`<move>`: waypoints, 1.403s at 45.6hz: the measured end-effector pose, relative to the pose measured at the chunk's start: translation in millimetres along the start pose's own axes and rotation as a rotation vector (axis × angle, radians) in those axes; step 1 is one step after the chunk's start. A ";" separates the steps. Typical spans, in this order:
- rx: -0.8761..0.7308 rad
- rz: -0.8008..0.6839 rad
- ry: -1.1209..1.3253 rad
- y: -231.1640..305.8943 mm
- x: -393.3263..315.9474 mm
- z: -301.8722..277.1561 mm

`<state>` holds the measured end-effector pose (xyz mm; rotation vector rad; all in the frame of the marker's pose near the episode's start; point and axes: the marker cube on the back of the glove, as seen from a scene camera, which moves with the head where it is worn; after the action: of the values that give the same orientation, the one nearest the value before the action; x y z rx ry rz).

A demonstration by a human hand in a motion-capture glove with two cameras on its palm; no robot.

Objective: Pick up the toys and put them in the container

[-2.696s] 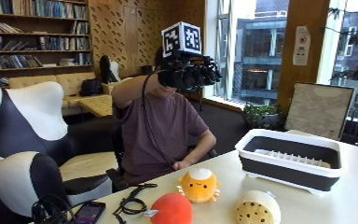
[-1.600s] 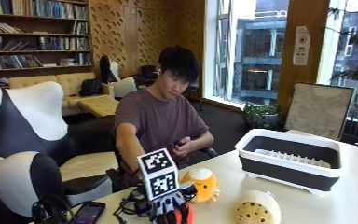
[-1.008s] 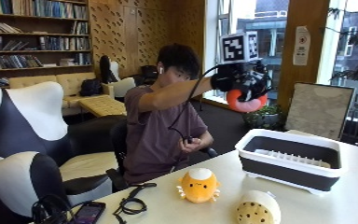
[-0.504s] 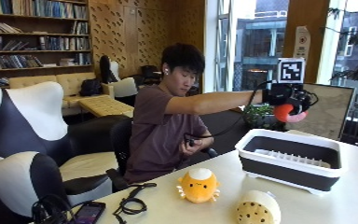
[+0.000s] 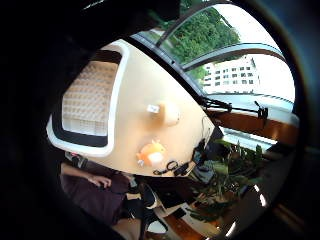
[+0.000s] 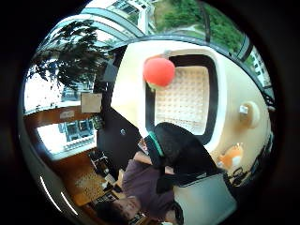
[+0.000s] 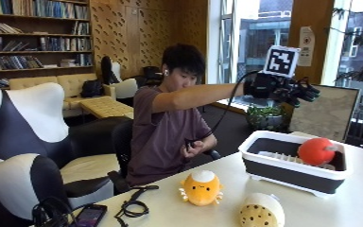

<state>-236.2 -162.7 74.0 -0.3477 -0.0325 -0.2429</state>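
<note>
One red toy lay at right of frame in the container, beneath the spread, empty right hand. Risk: it could bounce out. Two toys remained on the table.

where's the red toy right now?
In the outside view the red toy is at the container, at its far end, below the open gloved right hand; whether it has landed is unclear. Both other toys lie on the table.

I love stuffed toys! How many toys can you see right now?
3. A red ball toy at the container, falling or just landed; an orange toy and a cream toy on the table. More could be hidden.
</note>
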 end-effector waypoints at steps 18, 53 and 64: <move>-0.081 0.215 -0.174 29.0 164.4 92.1; 0.028 0.229 -0.355 -4.0 170.8 188.1; 0.157 0.140 -0.354 20.1 134.1 67.2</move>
<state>-100.6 -152.3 140.3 -0.2316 -0.3733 -0.0377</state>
